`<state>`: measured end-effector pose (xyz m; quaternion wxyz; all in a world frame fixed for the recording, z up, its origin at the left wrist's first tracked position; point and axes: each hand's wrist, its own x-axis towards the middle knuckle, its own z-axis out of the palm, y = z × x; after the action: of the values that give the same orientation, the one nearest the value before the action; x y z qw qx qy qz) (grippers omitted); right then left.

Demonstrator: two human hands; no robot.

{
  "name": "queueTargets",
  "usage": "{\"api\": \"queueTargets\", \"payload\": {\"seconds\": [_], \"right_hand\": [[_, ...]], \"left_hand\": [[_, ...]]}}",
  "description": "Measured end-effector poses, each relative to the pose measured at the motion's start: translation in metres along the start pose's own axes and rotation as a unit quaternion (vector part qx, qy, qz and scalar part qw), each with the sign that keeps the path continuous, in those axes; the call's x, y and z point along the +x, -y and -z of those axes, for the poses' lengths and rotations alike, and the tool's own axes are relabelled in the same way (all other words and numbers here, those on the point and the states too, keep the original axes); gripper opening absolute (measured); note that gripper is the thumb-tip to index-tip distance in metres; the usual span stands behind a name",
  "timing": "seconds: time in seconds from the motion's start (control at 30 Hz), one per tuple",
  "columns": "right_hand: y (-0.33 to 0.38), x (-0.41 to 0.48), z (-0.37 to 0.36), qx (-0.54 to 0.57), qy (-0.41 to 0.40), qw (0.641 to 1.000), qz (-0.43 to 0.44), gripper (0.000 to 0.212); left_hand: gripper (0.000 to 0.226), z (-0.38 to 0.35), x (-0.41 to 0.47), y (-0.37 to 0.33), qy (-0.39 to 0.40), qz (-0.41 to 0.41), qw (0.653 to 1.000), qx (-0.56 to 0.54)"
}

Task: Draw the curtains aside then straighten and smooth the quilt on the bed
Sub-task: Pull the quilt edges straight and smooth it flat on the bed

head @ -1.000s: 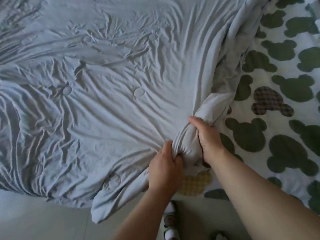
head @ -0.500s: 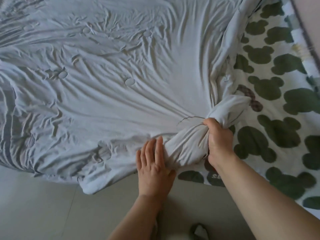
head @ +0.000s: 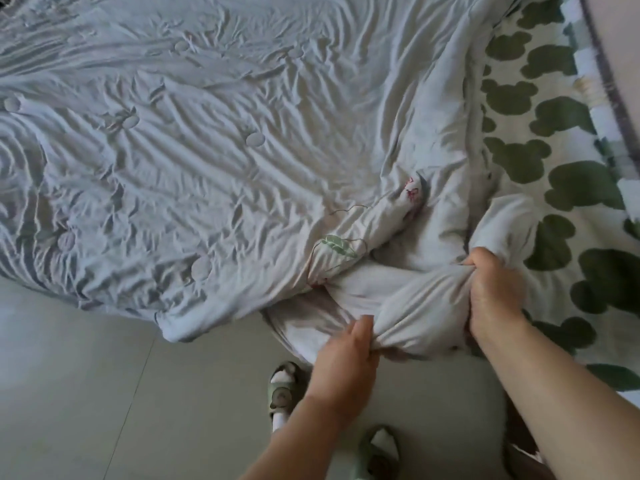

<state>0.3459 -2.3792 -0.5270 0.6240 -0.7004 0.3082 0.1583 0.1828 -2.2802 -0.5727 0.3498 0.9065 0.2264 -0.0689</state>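
Both hands are clenched on one bunched corner of the quilt [head: 207, 150]. The left hand [head: 346, 355] grasps a twist of cloth low down, over the floor [head: 86, 393], and the right hand [head: 495, 292] grips a fold just beyond it, hard by the sheet [head: 571, 188].

From that grip the quilt fans up and away to the left, pale and creased all over, its wrinkles running back toward the two fists. To the right of the hands the sheet, patterned with green bear shapes, lies uncovered. Left of the left hand another corner of the quilt droops toward the floor.

To me it looks soft, limp and light for its spread. It seems the sort of cloth that follows a pull readily but keeps its creases, and it does not look slippery or fragile. I would take it along the hem with the hands well apart rather than by this wad, so the pull spreads flat.

Just above the left hand a turned-back strip shows a flowered underside [head: 346, 244]. Below, the person's green slippers [head: 284, 389] stand on the floor.
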Motion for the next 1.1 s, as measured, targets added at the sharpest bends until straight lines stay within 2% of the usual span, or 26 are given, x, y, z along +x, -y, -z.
{"api": "queueTargets", "payload": {"seconds": [0.07,0.17,0.23,0.27,0.33,0.4,0.43,0.53,0.63,0.73,0.83,1.0,1.1], "right_hand": [[0.002,0.008,0.021,-0.037,-0.015,0.999,0.031,0.049],[0.006,0.021,0.055,-0.114,-0.037,0.992,0.036,0.042],[0.007,0.026,0.074,-0.136,0.02,0.99,-0.02,0.018],[0.005,0.03,0.085,-0.139,0.069,0.986,-0.057,0.017],[-0.003,0.034,0.099,-0.178,0.161,0.961,-0.137,0.029],[-0.012,0.037,0.107,-0.252,0.209,0.931,-0.161,0.043],[-0.015,0.039,0.107,-0.285,0.205,0.926,-0.139,0.046],[-0.026,0.053,0.123,-0.364,0.105,0.925,-0.025,0.053],[-0.036,0.066,0.154,-0.376,0.001,0.925,0.05,0.053],[-0.045,0.08,0.173,-0.405,-0.044,0.909,0.085,0.05],[-0.05,0.091,0.174,-0.437,-0.056,0.892,0.105,0.049],[-0.057,0.109,0.179,-0.475,-0.076,0.874,0.069,0.054],[-0.049,0.113,0.172,-0.457,-0.091,0.883,0.054,0.049]], "left_hand": [[0.036,-0.015,-0.005,-0.023,0.067,0.039,0.995,-0.064],[0.036,-0.041,-0.015,-0.062,0.107,0.046,0.979,-0.167],[0.035,-0.062,-0.023,-0.074,0.156,0.058,0.966,-0.197],[0.032,-0.075,-0.026,-0.077,0.179,0.07,0.96,-0.206],[0.03,-0.098,-0.031,-0.075,0.198,0.108,0.948,-0.225],[0.028,-0.115,-0.035,-0.073,0.191,0.133,0.938,-0.255],[0.029,-0.121,-0.036,-0.074,0.186,0.131,0.937,-0.265],[0.04,-0.142,-0.04,-0.095,0.212,0.108,0.941,-0.24],[0.053,-0.165,-0.04,-0.125,0.291,0.083,0.933,-0.195],[0.055,-0.179,-0.034,-0.144,0.358,0.066,0.919,-0.155],[0.039,-0.186,-0.023,-0.14,0.345,0.074,0.921,-0.167],[0.063,-0.173,0.014,-0.118,0.283,0.069,0.95,-0.115],[0.05,-0.153,0.045,-0.119,0.203,0.054,0.971,-0.117]]}}
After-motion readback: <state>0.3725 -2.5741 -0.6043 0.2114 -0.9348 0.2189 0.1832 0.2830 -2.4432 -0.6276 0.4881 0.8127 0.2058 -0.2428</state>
